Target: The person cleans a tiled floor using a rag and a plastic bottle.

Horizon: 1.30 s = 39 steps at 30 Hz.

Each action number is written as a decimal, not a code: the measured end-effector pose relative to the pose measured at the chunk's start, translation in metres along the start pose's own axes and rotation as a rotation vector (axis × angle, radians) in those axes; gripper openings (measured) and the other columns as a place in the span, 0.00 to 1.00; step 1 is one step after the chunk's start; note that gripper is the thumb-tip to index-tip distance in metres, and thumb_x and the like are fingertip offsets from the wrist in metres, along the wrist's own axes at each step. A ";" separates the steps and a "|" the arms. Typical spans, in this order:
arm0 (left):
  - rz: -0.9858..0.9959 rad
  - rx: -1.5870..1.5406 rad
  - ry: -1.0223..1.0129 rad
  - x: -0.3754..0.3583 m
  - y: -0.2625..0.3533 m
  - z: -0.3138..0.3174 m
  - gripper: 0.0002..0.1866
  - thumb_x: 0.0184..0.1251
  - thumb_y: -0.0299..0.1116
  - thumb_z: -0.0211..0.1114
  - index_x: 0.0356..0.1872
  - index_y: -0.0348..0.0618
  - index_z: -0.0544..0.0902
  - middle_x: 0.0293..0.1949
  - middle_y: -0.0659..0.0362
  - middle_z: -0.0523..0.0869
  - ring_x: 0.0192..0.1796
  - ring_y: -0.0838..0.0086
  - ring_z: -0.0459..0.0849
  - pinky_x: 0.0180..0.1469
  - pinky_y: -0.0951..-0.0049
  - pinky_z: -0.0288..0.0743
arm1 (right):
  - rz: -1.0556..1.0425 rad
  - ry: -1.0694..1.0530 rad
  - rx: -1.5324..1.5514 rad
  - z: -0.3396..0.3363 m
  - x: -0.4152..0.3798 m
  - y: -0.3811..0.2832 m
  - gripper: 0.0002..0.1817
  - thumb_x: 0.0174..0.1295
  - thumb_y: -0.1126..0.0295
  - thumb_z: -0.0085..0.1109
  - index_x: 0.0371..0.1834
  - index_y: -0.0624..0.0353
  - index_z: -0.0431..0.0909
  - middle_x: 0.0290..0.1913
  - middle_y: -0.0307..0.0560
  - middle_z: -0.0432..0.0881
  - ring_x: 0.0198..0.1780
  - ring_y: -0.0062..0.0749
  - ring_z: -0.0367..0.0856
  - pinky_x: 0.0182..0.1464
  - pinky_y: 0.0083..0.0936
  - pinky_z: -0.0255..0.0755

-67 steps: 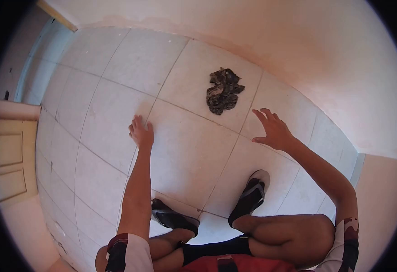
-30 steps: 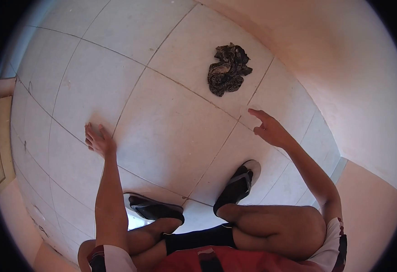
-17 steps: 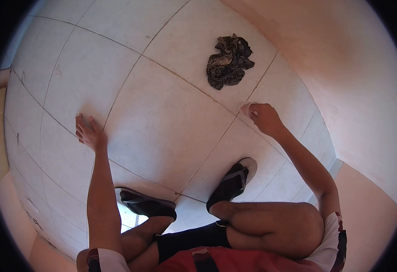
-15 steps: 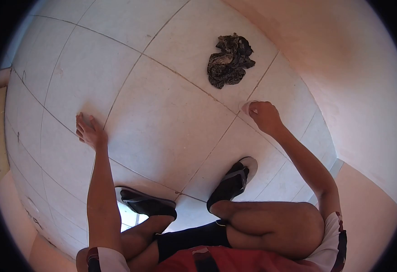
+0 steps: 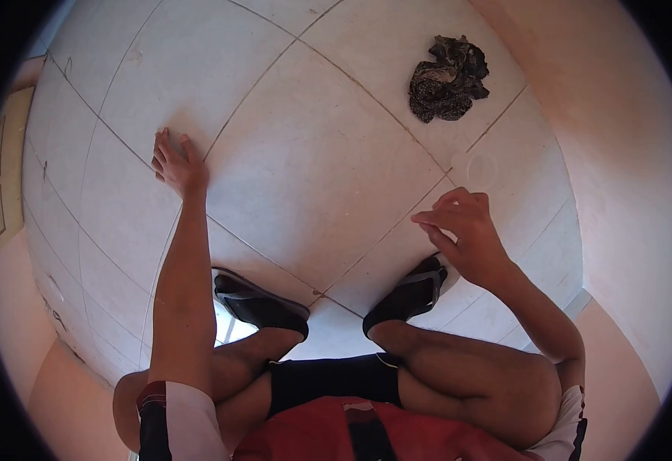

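Observation:
My left hand (image 5: 178, 165) rests on the tiled floor (image 5: 305, 154) at the left, its fingers apart and nothing in it. On the right, my right hand (image 5: 463, 230) is raised above the floor with thumb and fingers parted, holding nothing. A faint, pale, roundish thing (image 5: 480, 167) lies on the tiles just beyond my right hand; whether it is a thin object or a mark I cannot tell. Farther off at the upper right lies a crumpled dark patterned cloth (image 5: 450, 81), touched by neither hand.
My feet in dark sandals (image 5: 255, 306) are planted on the floor below the hands. A wall (image 5: 628, 192) rises along the right side. At the far left edge stands a pale panelled door or cabinet (image 5: 6, 173).
My right hand has let go of the pale thing, drawn back toward me and opened. The view has shifted, so the cloth appears farther right. My left hand stays on the floor.

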State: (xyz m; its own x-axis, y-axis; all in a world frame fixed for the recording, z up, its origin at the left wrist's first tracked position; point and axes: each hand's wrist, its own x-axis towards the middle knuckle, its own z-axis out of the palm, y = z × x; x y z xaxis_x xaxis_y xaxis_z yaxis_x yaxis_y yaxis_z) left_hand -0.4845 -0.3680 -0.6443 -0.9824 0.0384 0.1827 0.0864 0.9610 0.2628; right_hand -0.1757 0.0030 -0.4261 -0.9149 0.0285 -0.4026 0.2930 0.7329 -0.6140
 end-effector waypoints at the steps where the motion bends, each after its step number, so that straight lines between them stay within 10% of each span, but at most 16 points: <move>1: 0.000 0.009 -0.003 -0.001 0.000 0.000 0.29 0.82 0.52 0.53 0.76 0.52 0.69 0.77 0.58 0.70 0.76 0.55 0.65 0.75 0.46 0.57 | 0.001 -0.002 0.002 0.008 0.000 -0.005 0.13 0.67 0.71 0.69 0.54 0.49 0.90 0.40 0.33 0.90 0.58 0.32 0.77 0.64 0.39 0.59; 9: 0.010 -0.025 0.027 0.001 -0.006 0.006 0.31 0.80 0.55 0.54 0.77 0.53 0.68 0.76 0.60 0.72 0.76 0.54 0.65 0.75 0.44 0.55 | -0.306 -0.099 -0.106 0.040 -0.004 -0.015 0.24 0.68 0.67 0.67 0.68 0.46 0.80 0.56 0.34 0.87 0.64 0.33 0.74 0.63 0.44 0.59; 18: 0.006 -0.017 0.020 0.000 0.000 0.004 0.28 0.80 0.52 0.54 0.74 0.52 0.72 0.78 0.56 0.69 0.78 0.54 0.64 0.76 0.46 0.56 | -0.291 -0.552 -0.539 0.062 0.022 -0.023 0.43 0.66 0.68 0.64 0.84 0.58 0.55 0.45 0.49 0.86 0.49 0.43 0.84 0.55 0.49 0.75; 39: 0.010 -0.030 0.041 -0.001 -0.003 0.003 0.27 0.78 0.51 0.55 0.72 0.52 0.73 0.77 0.58 0.70 0.76 0.56 0.66 0.77 0.48 0.54 | -0.447 -0.408 -0.470 0.112 0.061 0.018 0.37 0.66 0.64 0.68 0.80 0.49 0.66 0.42 0.45 0.86 0.43 0.37 0.84 0.46 0.37 0.75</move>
State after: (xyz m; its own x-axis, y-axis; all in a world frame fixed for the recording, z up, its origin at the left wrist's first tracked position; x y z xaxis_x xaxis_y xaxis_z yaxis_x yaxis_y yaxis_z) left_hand -0.4848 -0.3703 -0.6486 -0.9740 0.0360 0.2238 0.1015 0.9520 0.2889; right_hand -0.1956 -0.0581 -0.5373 -0.7168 -0.5252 -0.4588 -0.3136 0.8304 -0.4606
